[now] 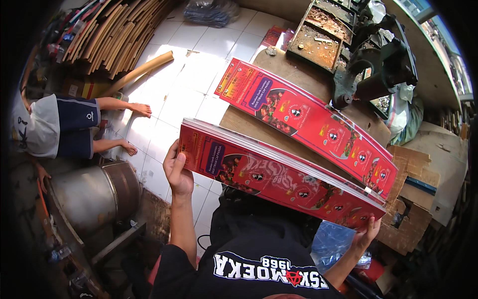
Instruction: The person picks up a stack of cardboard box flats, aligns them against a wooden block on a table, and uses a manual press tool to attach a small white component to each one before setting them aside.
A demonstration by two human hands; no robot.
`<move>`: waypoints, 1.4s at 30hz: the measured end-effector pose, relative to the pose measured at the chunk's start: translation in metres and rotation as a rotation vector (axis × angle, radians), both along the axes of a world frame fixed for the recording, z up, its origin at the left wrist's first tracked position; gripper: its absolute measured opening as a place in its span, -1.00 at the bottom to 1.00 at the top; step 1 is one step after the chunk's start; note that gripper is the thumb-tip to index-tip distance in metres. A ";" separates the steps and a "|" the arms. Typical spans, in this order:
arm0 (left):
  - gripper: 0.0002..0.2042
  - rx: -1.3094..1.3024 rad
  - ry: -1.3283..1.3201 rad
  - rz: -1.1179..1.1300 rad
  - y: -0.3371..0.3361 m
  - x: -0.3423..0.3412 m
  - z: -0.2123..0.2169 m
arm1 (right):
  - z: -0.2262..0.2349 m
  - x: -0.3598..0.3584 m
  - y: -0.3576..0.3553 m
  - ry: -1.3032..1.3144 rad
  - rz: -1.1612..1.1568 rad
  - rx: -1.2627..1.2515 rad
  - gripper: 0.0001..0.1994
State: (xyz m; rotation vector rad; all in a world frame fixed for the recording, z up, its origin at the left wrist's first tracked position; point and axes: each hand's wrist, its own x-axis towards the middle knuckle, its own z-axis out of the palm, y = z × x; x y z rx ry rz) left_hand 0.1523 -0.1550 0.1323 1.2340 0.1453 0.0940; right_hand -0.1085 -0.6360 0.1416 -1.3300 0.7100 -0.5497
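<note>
Between my hands is a thick stack of long red printed sheets (279,182), its white layered edges showing along the far side. My left hand (178,167) grips the stack's left end, with the thumb over the front and the fingers hidden behind. At the lower right corner, my right hand (367,233) closes on the other end. Just beyond lies a second pile of matching red sheets (311,122), resting on a worn wooden tabletop (249,123) and running roughly parallel to the held stack.
A dark metal machine (381,65) stands at the back right, beside dirty compartment trays (316,45) holding small bits. Cardboard pieces (406,231) lie on the right. To the left are a barefoot person (74,124), a metal drum (87,194) and stacked brown strips (117,37).
</note>
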 end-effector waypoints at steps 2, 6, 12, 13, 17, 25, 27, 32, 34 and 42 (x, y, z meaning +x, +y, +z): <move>-0.44 -0.088 -0.036 -0.007 0.003 -0.001 -0.002 | -0.004 -0.016 -0.005 -0.035 0.048 0.017 -0.41; -0.41 -0.191 -0.032 -0.037 -0.001 0.002 0.002 | 0.000 -0.025 -0.005 -0.104 -0.004 0.031 -0.38; -0.46 -0.090 -0.032 -0.124 -0.007 0.014 -0.008 | -0.003 -0.046 -0.031 -0.048 0.141 0.083 -0.43; -0.47 -0.081 -0.001 -0.102 -0.009 0.014 -0.008 | -0.004 -0.047 -0.034 -0.010 0.125 0.088 -0.46; -0.49 -0.027 0.078 -0.064 -0.025 0.027 -0.001 | 0.007 -0.015 -0.021 -0.220 -0.024 0.392 -0.53; -0.49 0.343 0.250 -0.152 -0.032 0.043 0.019 | -0.017 0.000 -0.050 -0.061 -0.037 0.582 -0.55; -0.48 0.375 0.272 -0.184 -0.029 0.043 0.023 | -0.026 -0.007 -0.056 -0.118 -0.033 0.619 -0.53; -0.47 0.315 0.312 -0.231 -0.012 0.036 0.019 | -0.029 -0.011 -0.055 -0.317 0.116 0.661 -0.48; -0.47 0.277 0.349 -0.239 -0.011 0.034 0.017 | -0.016 0.005 -0.056 -0.280 0.199 0.712 -0.47; -0.45 0.263 0.292 -0.199 -0.012 0.031 0.016 | -0.023 0.030 -0.069 -0.094 0.064 0.646 -0.61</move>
